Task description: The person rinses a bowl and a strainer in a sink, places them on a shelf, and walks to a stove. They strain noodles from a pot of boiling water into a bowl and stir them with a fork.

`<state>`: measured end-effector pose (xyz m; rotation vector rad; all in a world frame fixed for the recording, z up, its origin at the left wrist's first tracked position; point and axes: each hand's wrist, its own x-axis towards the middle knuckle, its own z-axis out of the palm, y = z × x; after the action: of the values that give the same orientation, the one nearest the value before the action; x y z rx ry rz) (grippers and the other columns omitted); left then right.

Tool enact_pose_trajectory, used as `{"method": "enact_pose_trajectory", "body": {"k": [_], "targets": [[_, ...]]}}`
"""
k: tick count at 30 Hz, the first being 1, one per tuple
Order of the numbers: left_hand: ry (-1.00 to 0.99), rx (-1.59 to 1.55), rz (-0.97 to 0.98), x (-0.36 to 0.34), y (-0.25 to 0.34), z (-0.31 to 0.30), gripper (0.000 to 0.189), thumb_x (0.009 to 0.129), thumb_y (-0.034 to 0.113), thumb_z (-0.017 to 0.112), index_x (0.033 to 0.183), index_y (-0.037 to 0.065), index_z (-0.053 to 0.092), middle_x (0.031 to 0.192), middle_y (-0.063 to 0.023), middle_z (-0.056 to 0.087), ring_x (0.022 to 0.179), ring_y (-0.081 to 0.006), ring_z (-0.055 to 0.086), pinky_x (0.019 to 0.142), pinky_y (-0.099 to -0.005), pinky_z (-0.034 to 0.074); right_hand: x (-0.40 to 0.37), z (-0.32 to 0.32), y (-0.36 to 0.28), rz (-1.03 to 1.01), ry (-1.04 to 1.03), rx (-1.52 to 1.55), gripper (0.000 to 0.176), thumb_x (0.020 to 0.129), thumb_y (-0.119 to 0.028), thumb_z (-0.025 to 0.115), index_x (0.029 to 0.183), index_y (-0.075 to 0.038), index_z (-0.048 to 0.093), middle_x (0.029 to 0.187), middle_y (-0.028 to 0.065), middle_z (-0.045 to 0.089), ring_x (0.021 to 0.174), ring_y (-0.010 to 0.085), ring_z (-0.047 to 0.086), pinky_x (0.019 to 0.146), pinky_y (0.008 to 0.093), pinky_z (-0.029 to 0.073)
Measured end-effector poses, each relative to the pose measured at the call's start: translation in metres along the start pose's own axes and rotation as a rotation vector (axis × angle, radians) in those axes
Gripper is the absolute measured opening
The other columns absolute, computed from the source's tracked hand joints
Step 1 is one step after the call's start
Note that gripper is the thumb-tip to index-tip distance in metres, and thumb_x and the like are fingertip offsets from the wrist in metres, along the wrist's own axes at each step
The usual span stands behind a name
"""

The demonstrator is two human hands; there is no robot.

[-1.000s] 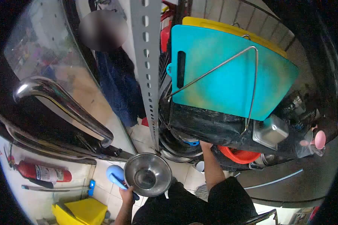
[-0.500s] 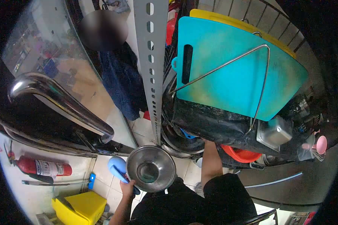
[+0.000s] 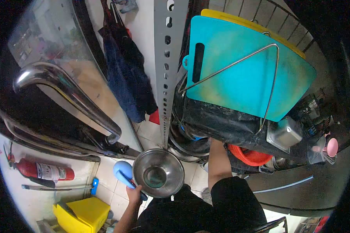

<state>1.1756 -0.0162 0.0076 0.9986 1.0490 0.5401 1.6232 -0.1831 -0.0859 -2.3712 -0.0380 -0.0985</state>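
My left hand (image 3: 134,193) is closed at the rim of a stainless steel bowl (image 3: 175,174), low in the view. The same hand also grips a light blue plastic dipper (image 3: 122,171), which sticks out on the bowl's left side. The bowl's inside faces up to me. My right forearm (image 3: 218,163) reaches forward under the edge of a dark shelf (image 3: 217,120), where the hand and its fingers are hidden. Near that wrist are a red plastic basin (image 3: 251,156), a large dark pan (image 3: 198,148) and something bright blue at the pan's rim.
Turquoise (image 3: 245,70) and yellow cutting boards stand in a wire rack above the shelf. A perforated grey post (image 3: 166,58) rises ahead. Left are a door handle (image 3: 74,101), a fire extinguisher (image 3: 46,169) and a yellow bin (image 3: 83,213). A metal container (image 3: 287,134) sits right.
The view has shifted slightly, and the post and door handle appear further right. The person beyond the post is out of sight, leaving hanging dark cloth. Both hands stay about where they were.
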Motion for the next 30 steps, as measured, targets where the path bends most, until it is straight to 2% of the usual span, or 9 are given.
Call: {"method": "enact_pose_trajectory", "body": {"k": [3, 10, 15, 17, 20, 23, 25, 28, 30], "targets": [[-0.020, 0.009, -0.013, 0.000, -0.005, -0.003, 0.040, 0.061, -0.007, 0.049, 0.101, -0.001, 0.048, 0.085, -0.0072, 0.057, 0.072, -0.0186, 0.057, 0.065, -0.0293, 0.047, 0.001, 0.000, -0.005, 0.042, -0.018, 0.070, 0.018, 0.077, -0.018, 0.056, 0.092, -0.008, 0.056, 0.089, 0.0098, 0.055, 0.077, 0.0207, 0.054, 0.047, 0.0330, 0.047], [-0.010, -0.004, -0.022, -0.006, 0.007, 0.004, 0.035, 0.061, -0.007, 0.048, 0.095, 0.000, 0.049, 0.083, -0.0064, 0.056, 0.071, -0.0181, 0.057, 0.064, -0.0298, 0.046, 0.007, 0.000, -0.006, 0.181, -0.062, 0.300, 0.016, 0.077, -0.017, 0.055, 0.089, -0.008, 0.056, 0.086, 0.0091, 0.055, 0.073, 0.0203, 0.054, 0.046, 0.0325, 0.047], [-0.046, 0.016, -0.003, -0.008, 0.010, -0.001, 0.034, 0.060, -0.007, 0.050, 0.093, 0.001, 0.048, 0.080, -0.0055, 0.055, 0.068, -0.0173, 0.056, 0.061, -0.0294, 0.045, 0.010, -0.011, -0.008, 0.328, -0.114, 0.558, 0.014, 0.077, -0.017, 0.055, 0.087, -0.007, 0.057, 0.084, 0.0087, 0.055, 0.070, 0.0201, 0.055, 0.045, 0.0321, 0.046], [-0.001, 0.101, 0.010, -0.008, 0.008, -0.003, 0.032, 0.061, -0.005, 0.051, 0.091, 0.001, 0.048, 0.079, -0.0048, 0.055, 0.068, -0.0172, 0.056, 0.061, -0.0298, 0.045, 0.014, -0.016, -0.006, 0.389, -0.137, 0.673, 0.013, 0.077, -0.017, 0.055, 0.086, -0.007, 0.057, 0.083, 0.0085, 0.055, 0.069, 0.0200, 0.055, 0.045, 0.0320, 0.046], [-0.030, 0.118, 0.000, -0.012, 0.018, 0.002, 0.032, 0.061, -0.004, 0.051, 0.093, 0.000, 0.050, 0.080, -0.0054, 0.057, 0.071, -0.0177, 0.057, 0.064, -0.0298, 0.046, 0.015, -0.027, -0.006, 0.473, -0.173, 0.823, 0.012, 0.077, -0.016, 0.055, 0.085, -0.007, 0.057, 0.081, 0.0082, 0.055, 0.067, 0.0198, 0.055, 0.044, 0.0317, 0.046], [-0.105, -0.036, -0.028, -0.016, 0.030, 0.016, 0.035, 0.061, -0.005, 0.051, 0.096, -0.001, 0.051, 0.085, -0.0070, 0.058, 0.075, -0.0180, 0.057, 0.067, -0.0294, 0.046, 0.012, -0.049, -0.005, 0.529, -0.219, 0.942, 0.011, 0.077, -0.016, 0.055, 0.084, -0.007, 0.057, 0.080, 0.0079, 0.055, 0.065, 0.0197, 0.055, 0.044, 0.0315, 0.046], [-0.124, 0.017, 0.007, -0.023, 0.045, 0.033, 0.036, 0.061, -0.004, 0.052, 0.097, -0.001, 0.052, 0.087, -0.0079, 0.059, 0.076, -0.0174, 0.057, 0.068, -0.0288, 0.046, -0.001, -0.075, -0.003, 0.556, -0.253, 0.982, 0.011, 0.077, -0.016, 0.055, 0.083, -0.007, 0.057, 0.079, 0.0077, 0.055, 0.064, 0.0196, 0.055, 0.044, 0.0314, 0.046], [-0.125, 0.129, 0.038, -0.019, 0.036, 0.046, 0.032, 0.060, -0.004, 0.053, 0.091, 0.000, 0.052, 0.079, -0.0048, 0.056, 0.069, -0.0151, 0.054, 0.063, -0.0282, 0.045, -0.029, -0.120, 0.007, 0.582, -0.293, 0.992, 0.010, 0.076, -0.016, 0.055, 0.081, -0.007, 0.057, 0.077, 0.0074, 0.055, 0.062, 0.0194, 0.055, 0.043, 0.0312, 0.045], [-0.124, 0.083, 0.044, -0.027, 0.046, 0.059, 0.031, 0.060, -0.003, 0.053, 0.090, 0.000, 0.052, 0.077, -0.0043, 0.055, 0.067, -0.0149, 0.054, 0.061, -0.0281, 0.044, -0.058, -0.169, -0.013, 0.609, -0.277, 0.941, 0.003, 0.071, -0.008, 0.055, 0.070, -0.006, 0.052, 0.061, 0.0047, 0.049, 0.041, 0.0166, 0.046, 0.035, 0.0295, 0.040]]}}
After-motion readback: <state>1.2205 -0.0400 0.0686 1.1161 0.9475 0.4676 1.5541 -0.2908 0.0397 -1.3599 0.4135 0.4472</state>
